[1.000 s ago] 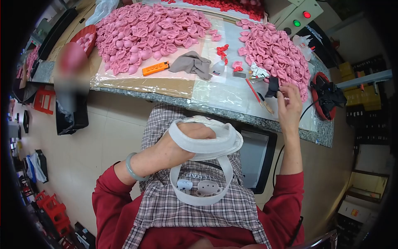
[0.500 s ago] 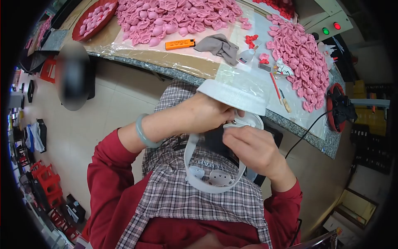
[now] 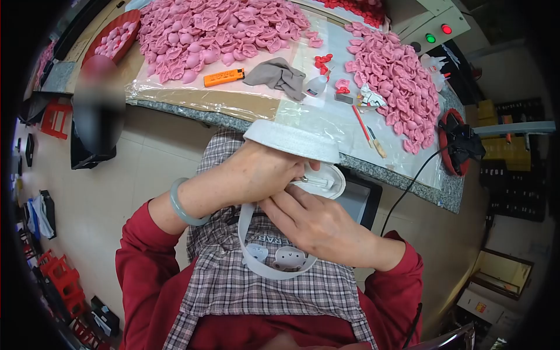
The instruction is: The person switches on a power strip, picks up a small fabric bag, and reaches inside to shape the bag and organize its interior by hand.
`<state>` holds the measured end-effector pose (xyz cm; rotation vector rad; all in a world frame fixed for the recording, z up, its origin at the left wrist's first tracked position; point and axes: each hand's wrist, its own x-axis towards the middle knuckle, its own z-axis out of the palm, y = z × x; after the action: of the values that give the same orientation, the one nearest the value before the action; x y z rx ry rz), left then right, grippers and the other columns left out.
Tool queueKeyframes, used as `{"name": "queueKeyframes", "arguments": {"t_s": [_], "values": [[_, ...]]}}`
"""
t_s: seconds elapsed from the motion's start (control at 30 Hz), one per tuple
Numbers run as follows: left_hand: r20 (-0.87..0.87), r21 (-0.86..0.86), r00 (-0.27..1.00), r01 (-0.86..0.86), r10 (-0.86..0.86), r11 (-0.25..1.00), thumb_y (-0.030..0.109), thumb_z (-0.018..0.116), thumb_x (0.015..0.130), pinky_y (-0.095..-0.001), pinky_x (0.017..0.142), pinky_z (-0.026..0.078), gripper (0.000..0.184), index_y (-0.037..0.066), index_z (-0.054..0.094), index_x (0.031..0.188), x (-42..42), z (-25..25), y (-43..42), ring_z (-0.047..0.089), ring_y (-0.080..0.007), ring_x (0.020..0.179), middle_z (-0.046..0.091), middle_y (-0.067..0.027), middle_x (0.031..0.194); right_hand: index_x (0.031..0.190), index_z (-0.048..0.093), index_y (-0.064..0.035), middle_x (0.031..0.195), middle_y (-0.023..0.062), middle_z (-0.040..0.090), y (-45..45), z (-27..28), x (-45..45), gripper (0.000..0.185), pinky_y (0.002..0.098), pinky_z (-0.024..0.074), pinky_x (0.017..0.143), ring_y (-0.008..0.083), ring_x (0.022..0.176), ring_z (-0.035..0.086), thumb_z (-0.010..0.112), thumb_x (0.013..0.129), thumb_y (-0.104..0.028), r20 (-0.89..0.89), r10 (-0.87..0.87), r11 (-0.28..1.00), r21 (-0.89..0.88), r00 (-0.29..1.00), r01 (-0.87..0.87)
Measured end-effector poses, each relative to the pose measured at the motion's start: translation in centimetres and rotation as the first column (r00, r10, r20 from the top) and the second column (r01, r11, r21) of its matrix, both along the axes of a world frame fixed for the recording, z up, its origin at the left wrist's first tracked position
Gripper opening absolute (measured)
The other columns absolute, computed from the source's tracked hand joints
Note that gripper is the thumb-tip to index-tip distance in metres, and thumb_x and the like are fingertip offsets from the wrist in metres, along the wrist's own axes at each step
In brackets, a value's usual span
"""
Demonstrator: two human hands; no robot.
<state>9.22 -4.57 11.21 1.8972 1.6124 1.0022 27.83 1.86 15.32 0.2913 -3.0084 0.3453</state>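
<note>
A white bag point(image 3: 291, 142) with a pale, ribbed lid edge and a looped white strap point(image 3: 252, 265) is held over my lap. My left hand point(image 3: 262, 172), a pale bangle point(image 3: 182, 204) at its wrist, is closed on the bag under the lid's edge. A small metal piece shows by its fingertips. My right hand point(image 3: 321, 227) is closed against the bag's near side, its fingertips partly hidden beneath my left hand. Between lid and body the bag stands partly open on the right, showing its white inside point(image 3: 328, 179).
On the granite-edged table point(image 3: 233, 121) lie pink petal-like pieces point(image 3: 216, 29), an orange box cutter point(image 3: 224, 77), a grey cloth point(image 3: 277, 77), a small bottle point(image 3: 317, 86), a red stick point(image 3: 361, 123) and a brush point(image 3: 378, 146). A red tray point(image 3: 119, 44) sits back left.
My right hand has slid left along the bag, from its right side to beneath my left hand, baring more of the inside. The whole view has shifted slightly.
</note>
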Motion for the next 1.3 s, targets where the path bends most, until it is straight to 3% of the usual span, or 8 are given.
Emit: {"name": "queueKeyframes", "arguments": {"t_s": [0.27, 0.43, 0.47, 0.6, 0.7, 0.83, 0.93, 1.3], "values": [[-0.080, 0.065, 0.996, 0.032, -0.027, 0.997, 0.010, 0.066, 0.089, -0.0413, 0.086, 0.057, 0.021, 0.005, 0.077, 0.106, -0.1, -0.2, 0.0, 0.072, -0.0329, 0.093, 0.075, -0.0130, 0.102, 0.130, 0.060, 0.0125, 0.120, 0.0286, 0.066, 0.0, -1.3, -0.1, 0.063, 0.0510, 0.0483, 0.108, 0.0434, 0.117, 0.065, 0.075, 0.089, -0.034, 0.085, -0.001, 0.989, -0.150, 0.996, 0.014], [-0.280, 0.227, 0.960, 0.054, 0.012, 0.972, 0.015, 0.068, 0.091, -0.0417, 0.087, 0.057, 0.022, 0.010, 0.077, 0.111, 0.8, -0.4, 0.0, 0.072, -0.0331, 0.093, 0.076, -0.0124, 0.103, 0.118, 0.065, 0.0060, 0.117, 0.0246, 0.069, -0.3, -6.6, -3.5, 0.048, 0.0482, 0.0510, 0.102, 0.0400, 0.114, 0.067, 0.077, 0.088, -0.030, 0.390, 0.092, 0.909, -0.409, 0.916, 0.083], [-0.002, 0.138, 0.998, -0.067, 0.068, 0.988, 0.011, 0.065, 0.084, -0.0481, 0.077, 0.057, 0.020, 0.007, 0.073, 0.102, 2.0, -1.2, 0.4, 0.071, -0.0389, 0.085, 0.072, -0.0175, 0.091, 0.116, 0.066, 0.0047, 0.116, 0.0236, 0.069, -0.4, -7.9, -3.7, 0.044, 0.0477, 0.0514, 0.101, 0.0393, 0.113, 0.067, 0.078, 0.088, -0.028, 0.406, 0.100, 0.858, -0.498, 0.909, 0.128], [-0.233, 0.113, 0.971, 0.085, -0.057, 0.990, 0.017, 0.068, 0.083, -0.0456, 0.058, 0.055, 0.017, 0.009, 0.071, 0.098, 1.0, -0.8, 0.1, 0.070, -0.0354, 0.066, 0.067, -0.0142, 0.070, 0.112, 0.069, 0.0023, 0.110, 0.0210, 0.071, -0.7, -7.5, -2.9, 0.027, 0.0470, 0.0537, 0.098, 0.0366, 0.106, 0.070, 0.069, 0.093, -0.016, 0.063, 0.029, 0.848, -0.529, 0.998, 0.009], [-0.173, 0.174, 0.984, 0.066, -0.036, 0.983, 0.013, 0.071, 0.079, -0.0448, 0.058, 0.055, 0.023, 0.008, 0.071, 0.101, 0.8, -0.7, -0.4, 0.070, -0.0347, 0.067, 0.068, -0.0151, 0.073, 0.112, 0.070, -0.0001, 0.109, 0.0182, 0.071, 0.3, -2.0, -1.6, 0.023, 0.0457, 0.0558, 0.096, 0.0346, 0.104, 0.071, 0.065, 0.095, -0.015, 0.214, 0.111, 0.933, -0.360, 0.970, -0.027], [-0.108, 0.104, 0.993, 0.061, -0.050, 0.993, 0.005, 0.073, 0.075, -0.0438, 0.060, 0.055, 0.035, 0.004, 0.071, 0.111, 0.9, 0.0, -1.6, 0.070, -0.0344, 0.070, 0.069, -0.0154, 0.079, 0.102, 0.068, -0.0030, 0.103, 0.0128, 0.068, 4.6, 0.6, 4.6, 0.020, 0.0421, 0.0566, 0.078, 0.0330, 0.097, 0.070, 0.074, 0.087, -0.016, 0.088, 0.017, 0.745, -0.665, 0.996, 0.046], [-0.087, 0.071, 0.996, 0.043, -0.037, 0.997, 0.002, 0.073, 0.076, -0.0431, 0.061, 0.056, 0.037, 0.002, 0.071, 0.113, 1.2, 0.2, -2.3, 0.070, -0.0348, 0.071, 0.070, -0.0151, 0.082, 0.103, 0.068, -0.0071, 0.128, 0.0143, 0.063, 5.5, 0.9, 6.5, 0.024, 0.0435, 0.0566, 0.084, 0.0351, 0.112, 0.066, 0.078, 0.080, -0.006, 0.100, -0.349, 0.806, -0.475, 0.932, 0.353], [0.016, 0.041, 0.999, 0.048, -0.049, 0.998, -0.010, 0.065, 0.081, -0.0424, 0.070, 0.058, 0.025, -0.003, 0.071, 0.105, 1.4, 1.1, -3.3, 0.071, -0.0371, 0.079, 0.071, -0.0178, 0.089, 0.104, 0.062, -0.0022, 0.119, 0.0169, 0.067, 5.5, -4.4, 5.9, 0.026, 0.0463, 0.0579, 0.087, 0.0378, 0.104, 0.069, 0.075, 0.081, -0.002, -0.012, -0.298, 0.886, -0.376, 0.954, 0.272]]}}
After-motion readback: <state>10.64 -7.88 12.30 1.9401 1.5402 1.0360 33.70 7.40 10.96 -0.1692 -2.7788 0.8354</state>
